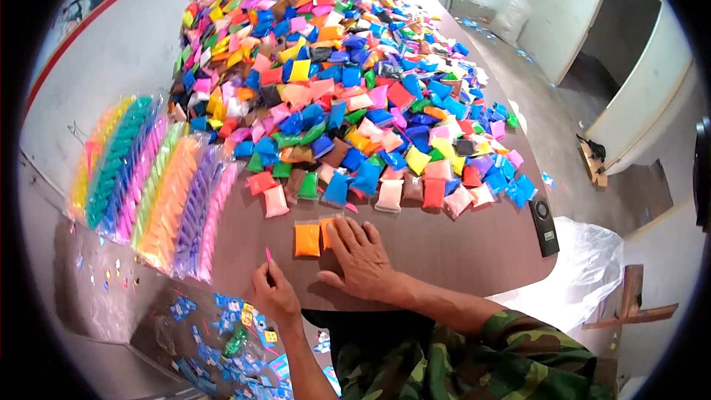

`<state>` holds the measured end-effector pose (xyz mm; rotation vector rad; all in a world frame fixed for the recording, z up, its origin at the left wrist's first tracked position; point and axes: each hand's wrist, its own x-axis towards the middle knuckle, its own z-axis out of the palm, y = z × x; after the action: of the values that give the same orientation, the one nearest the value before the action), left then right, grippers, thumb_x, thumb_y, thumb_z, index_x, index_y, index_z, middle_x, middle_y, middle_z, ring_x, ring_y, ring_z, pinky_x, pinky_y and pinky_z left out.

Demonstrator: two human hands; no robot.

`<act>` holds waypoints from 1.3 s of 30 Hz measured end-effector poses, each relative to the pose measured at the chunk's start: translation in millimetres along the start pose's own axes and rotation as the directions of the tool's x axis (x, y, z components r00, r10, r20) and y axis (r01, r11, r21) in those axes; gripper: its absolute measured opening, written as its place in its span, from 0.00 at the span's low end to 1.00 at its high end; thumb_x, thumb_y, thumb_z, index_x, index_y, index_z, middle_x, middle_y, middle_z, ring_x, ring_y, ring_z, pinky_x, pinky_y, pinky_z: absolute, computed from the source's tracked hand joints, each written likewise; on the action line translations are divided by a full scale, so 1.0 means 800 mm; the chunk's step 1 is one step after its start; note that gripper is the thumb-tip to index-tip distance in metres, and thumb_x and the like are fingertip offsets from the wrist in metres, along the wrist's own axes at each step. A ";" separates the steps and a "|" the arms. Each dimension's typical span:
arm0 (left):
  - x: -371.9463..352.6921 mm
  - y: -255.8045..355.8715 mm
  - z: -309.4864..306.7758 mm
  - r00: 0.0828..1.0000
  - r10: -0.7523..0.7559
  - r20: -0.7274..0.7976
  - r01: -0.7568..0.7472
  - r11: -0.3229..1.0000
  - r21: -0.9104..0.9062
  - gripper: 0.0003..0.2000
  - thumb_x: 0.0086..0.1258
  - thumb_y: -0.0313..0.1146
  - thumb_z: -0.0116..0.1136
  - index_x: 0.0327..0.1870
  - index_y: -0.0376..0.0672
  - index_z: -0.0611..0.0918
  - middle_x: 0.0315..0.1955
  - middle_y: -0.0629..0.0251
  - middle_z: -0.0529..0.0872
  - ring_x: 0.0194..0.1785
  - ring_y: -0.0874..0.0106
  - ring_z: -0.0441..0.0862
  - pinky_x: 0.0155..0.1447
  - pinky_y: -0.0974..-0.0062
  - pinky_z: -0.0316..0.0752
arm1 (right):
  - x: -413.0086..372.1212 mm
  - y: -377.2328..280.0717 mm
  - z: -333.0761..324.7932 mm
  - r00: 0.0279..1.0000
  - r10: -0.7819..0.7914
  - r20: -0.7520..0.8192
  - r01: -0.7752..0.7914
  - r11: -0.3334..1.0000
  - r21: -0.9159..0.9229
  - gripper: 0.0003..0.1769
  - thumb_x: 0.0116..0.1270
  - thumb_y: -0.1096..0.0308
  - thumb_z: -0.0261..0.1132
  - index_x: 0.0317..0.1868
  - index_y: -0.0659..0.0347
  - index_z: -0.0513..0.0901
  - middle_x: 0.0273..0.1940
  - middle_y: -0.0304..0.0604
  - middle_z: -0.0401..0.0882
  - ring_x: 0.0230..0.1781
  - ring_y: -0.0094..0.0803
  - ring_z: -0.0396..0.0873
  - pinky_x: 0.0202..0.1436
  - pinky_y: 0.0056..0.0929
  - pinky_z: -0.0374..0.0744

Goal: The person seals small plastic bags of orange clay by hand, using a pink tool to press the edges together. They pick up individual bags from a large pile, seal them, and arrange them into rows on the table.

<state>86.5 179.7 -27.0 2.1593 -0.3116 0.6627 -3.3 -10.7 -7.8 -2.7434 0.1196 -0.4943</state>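
Observation:
My left hand (275,290) is closed at the table's front edge, pinching a small thin pink stick (268,255) that points up between thumb and finger. Flat on the tabletop lies my right hand (361,258), fingers spread and pointing away from me. Its fingertips rest on an orange packet (325,231), which they partly cover. Just left of it, a second orange packet (307,240) lies flat with its clear sealed edge toward the back. Beyond both hands spreads a large heap of small coloured packets (355,118); a pinkish packet (275,201) lies at its near edge.
Long braided bundles in clear plastic (167,207) lie along the table's left side. A black handheld device (543,228) sits at the right edge of the brown table (474,252). Clear plastic sheeting (585,263) hangs beside it. Blue cards (215,348) litter the floor below.

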 end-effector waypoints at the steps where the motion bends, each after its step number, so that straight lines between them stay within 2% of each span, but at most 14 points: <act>1: 0.000 -0.001 0.000 1.000 -0.002 0.005 0.002 1.000 0.001 0.04 0.81 0.28 0.69 0.46 0.38 0.87 0.38 0.54 0.92 0.39 0.58 0.91 0.40 0.65 0.87 | -0.001 0.001 0.001 1.000 0.004 0.006 -0.004 1.000 0.010 0.55 0.78 0.33 0.63 0.85 0.72 0.62 0.85 0.67 0.60 0.85 0.63 0.59 0.87 0.65 0.54; 6: -0.002 -0.015 0.006 0.997 0.075 -0.021 -0.073 0.995 0.069 0.04 0.81 0.28 0.69 0.45 0.38 0.88 0.39 0.54 0.94 0.40 0.58 0.92 0.42 0.65 0.90 | -0.008 0.013 -0.005 0.999 0.021 -0.047 -0.014 0.990 0.141 0.52 0.78 0.36 0.65 0.83 0.72 0.63 0.85 0.69 0.59 0.85 0.63 0.60 0.88 0.60 0.56; 7: -0.002 -0.012 0.007 0.997 0.073 -0.029 -0.071 0.996 0.060 0.05 0.81 0.29 0.69 0.45 0.37 0.88 0.39 0.52 0.94 0.39 0.57 0.92 0.41 0.63 0.88 | -0.009 0.015 -0.010 0.997 0.017 -0.079 -0.001 0.980 0.197 0.47 0.78 0.43 0.69 0.82 0.70 0.65 0.84 0.69 0.60 0.83 0.64 0.63 0.86 0.58 0.60; 10: 0.000 -0.013 0.004 0.996 0.087 -0.001 -0.086 0.987 0.139 0.06 0.81 0.29 0.69 0.46 0.35 0.88 0.39 0.51 0.93 0.38 0.56 0.91 0.41 0.60 0.86 | -0.021 0.025 -0.021 0.984 -0.034 -0.172 0.092 0.934 0.345 0.40 0.76 0.53 0.73 0.79 0.66 0.71 0.79 0.66 0.68 0.79 0.63 0.69 0.81 0.56 0.69; 13: 0.001 -0.013 0.004 0.999 -0.001 0.040 -0.003 0.995 0.103 0.07 0.81 0.30 0.68 0.45 0.34 0.88 0.38 0.51 0.93 0.37 0.55 0.89 0.42 0.60 0.85 | -0.034 0.030 -0.032 0.975 -0.028 -0.221 0.132 0.874 0.469 0.30 0.75 0.63 0.73 0.73 0.63 0.78 0.73 0.61 0.76 0.73 0.59 0.77 0.73 0.51 0.79; 18: 0.010 -0.003 -0.017 0.968 -0.205 0.144 0.190 0.976 0.108 0.09 0.81 0.33 0.68 0.45 0.35 0.88 0.39 0.53 0.92 0.39 0.61 0.87 0.45 0.65 0.85 | -0.048 0.040 -0.047 0.993 0.054 -0.104 0.042 0.665 0.746 0.21 0.75 0.69 0.71 0.65 0.64 0.84 0.65 0.57 0.84 0.65 0.55 0.84 0.67 0.45 0.85; 19: 0.009 0.009 -0.019 0.966 -0.217 0.141 0.203 0.974 0.102 0.11 0.84 0.35 0.65 0.43 0.34 0.85 0.35 0.61 0.87 0.38 0.69 0.81 0.45 0.69 0.79 | -0.048 0.043 -0.048 0.997 0.055 -0.059 0.015 0.599 0.800 0.20 0.74 0.70 0.71 0.64 0.65 0.85 0.64 0.57 0.85 0.63 0.55 0.85 0.66 0.44 0.85; 22: 0.004 0.059 -0.024 0.960 -0.206 0.188 0.210 0.978 0.002 0.10 0.83 0.33 0.67 0.42 0.35 0.85 0.35 0.63 0.86 0.38 0.70 0.80 0.46 0.70 0.79 | -0.044 0.052 -0.043 0.996 0.071 -0.049 0.009 0.477 0.879 0.18 0.76 0.68 0.70 0.60 0.69 0.86 0.59 0.58 0.87 0.56 0.52 0.88 0.61 0.43 0.86; 25: -0.007 0.115 -0.011 0.938 -0.045 0.342 0.093 0.988 -0.124 0.09 0.82 0.32 0.68 0.42 0.36 0.85 0.35 0.65 0.86 0.40 0.72 0.81 0.47 0.71 0.79 | -0.042 0.059 -0.048 0.996 0.051 0.074 -0.088 0.376 0.923 0.15 0.75 0.71 0.70 0.59 0.67 0.87 0.56 0.55 0.89 0.57 0.49 0.89 0.61 0.39 0.87; 28: -0.021 0.170 0.023 0.906 0.090 0.413 0.042 0.953 -0.301 0.05 0.81 0.28 0.67 0.43 0.36 0.85 0.41 0.62 0.89 0.43 0.73 0.83 0.51 0.74 0.80 | -0.039 0.068 -0.063 0.987 0.001 0.163 -0.159 0.225 0.961 0.14 0.75 0.72 0.70 0.58 0.66 0.88 0.51 0.54 0.89 0.53 0.45 0.90 0.57 0.38 0.87; 31: -0.034 0.196 0.045 0.863 -0.098 0.495 0.292 0.897 -0.331 0.05 0.79 0.29 0.69 0.43 0.37 0.86 0.43 0.62 0.89 0.44 0.72 0.85 0.52 0.73 0.80 | -0.035 0.090 -0.092 0.982 0.059 0.177 -0.185 0.417 0.890 0.13 0.73 0.71 0.72 0.55 0.65 0.89 0.45 0.52 0.89 0.48 0.46 0.91 0.51 0.41 0.87; 34: -0.038 0.189 0.050 0.892 -0.167 0.420 0.297 0.917 -0.267 0.06 0.77 0.29 0.72 0.43 0.37 0.86 0.43 0.59 0.91 0.44 0.66 0.88 0.51 0.69 0.83 | -0.028 0.148 -0.130 0.965 0.209 -0.161 -0.042 0.726 0.687 0.09 0.69 0.71 0.76 0.48 0.61 0.89 0.40 0.49 0.89 0.43 0.47 0.90 0.46 0.44 0.86; 37: -0.052 0.160 0.049 0.879 0.116 0.462 -0.091 0.993 -0.075 0.06 0.77 0.28 0.73 0.43 0.37 0.86 0.42 0.55 0.92 0.43 0.60 0.89 0.49 0.65 0.84 | 0.023 0.235 -0.174 0.842 0.198 -0.501 -0.039 0.950 0.309 0.09 0.66 0.68 0.79 0.44 0.56 0.89 0.41 0.46 0.89 0.43 0.48 0.89 0.46 0.45 0.86; 39: -0.071 0.154 0.045 0.864 0.145 0.482 -0.111 0.989 -0.098 0.05 0.76 0.27 0.72 0.43 0.38 0.86 0.41 0.54 0.91 0.42 0.58 0.89 0.48 0.64 0.85 | 0.065 0.289 -0.195 0.765 0.130 -0.631 -0.094 0.991 0.090 0.14 0.63 0.65 0.81 0.48 0.54 0.91 0.46 0.45 0.89 0.47 0.48 0.88 0.48 0.46 0.86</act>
<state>-1.7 74.5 3.2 2.2302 -0.7421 0.1572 -14.5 -285.0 64.6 -2.3746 0.4276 -1.3557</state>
